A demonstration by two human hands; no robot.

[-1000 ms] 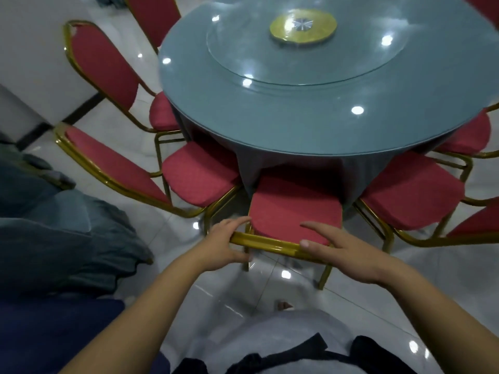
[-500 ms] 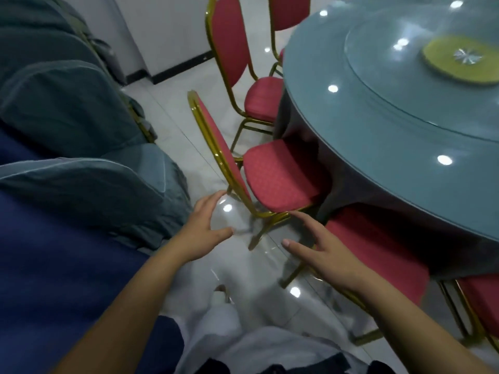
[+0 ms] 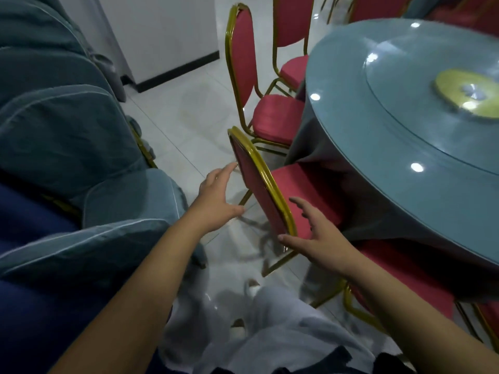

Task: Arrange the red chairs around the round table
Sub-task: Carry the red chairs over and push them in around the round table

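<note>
A red chair with a gold frame (image 3: 263, 182) stands right before me, its seat tucked under the grey cloth of the round table (image 3: 378, 147). My left hand (image 3: 216, 198) hovers with straight fingers just left of the backrest, its fingertips near the frame. On the other side, my right hand (image 3: 316, 238) is spread open at the lower end of the backrest, thumb close to the gold tube. Neither hand grips it. A second red chair (image 3: 253, 87) stands farther along the table, and a third (image 3: 291, 31) beyond it. Another red seat (image 3: 399, 268) lies under the table at lower right.
Stacked chairs in grey-blue covers (image 3: 62, 125) crowd the left side, with a dark blue one (image 3: 32, 306) nearest. A white wall with a black skirting (image 3: 178, 71) is behind. The table carries a glass turntable with a gold hub (image 3: 467, 93). White tiled floor (image 3: 183, 125) runs between.
My view has swung left from the chair I was holding a second ago. Both hands left its backrest and have moved up to either side of the neighbouring chair's backrest.
</note>
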